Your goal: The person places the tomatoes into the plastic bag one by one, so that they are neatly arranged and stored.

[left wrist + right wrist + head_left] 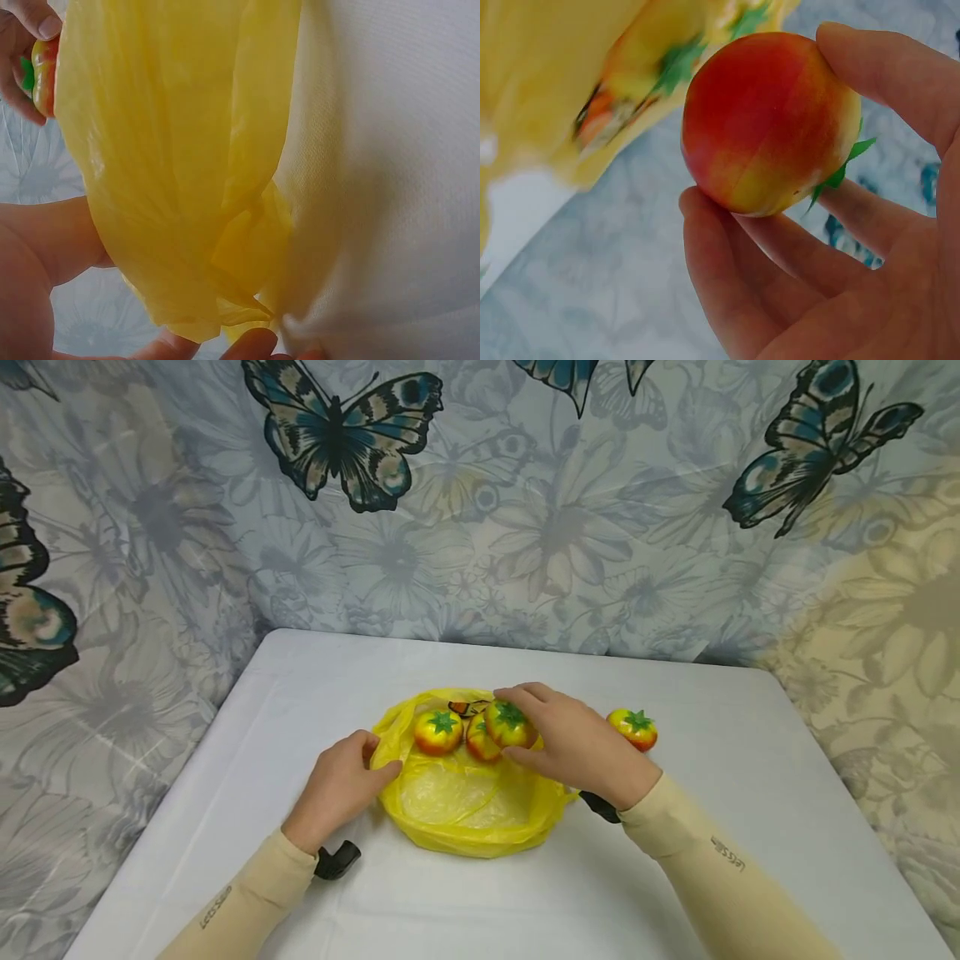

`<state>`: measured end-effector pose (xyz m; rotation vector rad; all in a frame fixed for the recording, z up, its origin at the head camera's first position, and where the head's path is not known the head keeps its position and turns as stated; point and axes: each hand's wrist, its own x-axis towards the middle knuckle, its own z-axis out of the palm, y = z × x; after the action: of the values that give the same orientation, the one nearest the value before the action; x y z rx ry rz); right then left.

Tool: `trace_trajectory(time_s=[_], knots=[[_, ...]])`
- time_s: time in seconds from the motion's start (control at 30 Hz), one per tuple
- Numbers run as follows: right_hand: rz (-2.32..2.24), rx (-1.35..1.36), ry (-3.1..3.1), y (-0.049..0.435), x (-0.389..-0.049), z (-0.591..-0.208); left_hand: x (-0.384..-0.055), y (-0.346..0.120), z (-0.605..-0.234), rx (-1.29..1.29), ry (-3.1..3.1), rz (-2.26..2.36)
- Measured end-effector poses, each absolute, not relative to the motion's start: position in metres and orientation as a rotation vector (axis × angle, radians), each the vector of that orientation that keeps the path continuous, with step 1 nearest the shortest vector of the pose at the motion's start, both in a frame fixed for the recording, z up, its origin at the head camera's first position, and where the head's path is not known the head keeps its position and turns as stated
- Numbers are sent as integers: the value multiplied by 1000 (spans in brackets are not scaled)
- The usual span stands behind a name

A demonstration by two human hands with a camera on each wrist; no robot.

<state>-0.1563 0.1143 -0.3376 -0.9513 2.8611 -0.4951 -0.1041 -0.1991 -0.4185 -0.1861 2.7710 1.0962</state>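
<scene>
A yellow plastic bag [465, 843] lies with its mouth spread on the white table. My left hand [341, 785] holds its left rim, thumb over the edge and fingers on the outer side; in the left wrist view the bag [180, 150] fills the middle. My right hand [577, 739] pinches a red-and-yellow toy tomato [769, 124] with a green leafy top, over the bag's far right part. Two more toy tomatoes, one at the left [438, 732] and one partly hidden behind the held one [480, 740], sit inside the bag.
Another toy tomato [633, 728] stands on the white table [750, 827], right of the bag and behind my right wrist. An orange-and-black patterned patch [467, 708] shows at the bag's far side. Butterfly-printed cloth [480, 543] hangs behind the table.
</scene>
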Motion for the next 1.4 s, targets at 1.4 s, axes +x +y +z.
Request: trace_trajectory(time_s=[1.4], knots=[[-268, -1287, 2686, 17, -129, -395, -104, -200, -419, -162, 2785, 1114]])
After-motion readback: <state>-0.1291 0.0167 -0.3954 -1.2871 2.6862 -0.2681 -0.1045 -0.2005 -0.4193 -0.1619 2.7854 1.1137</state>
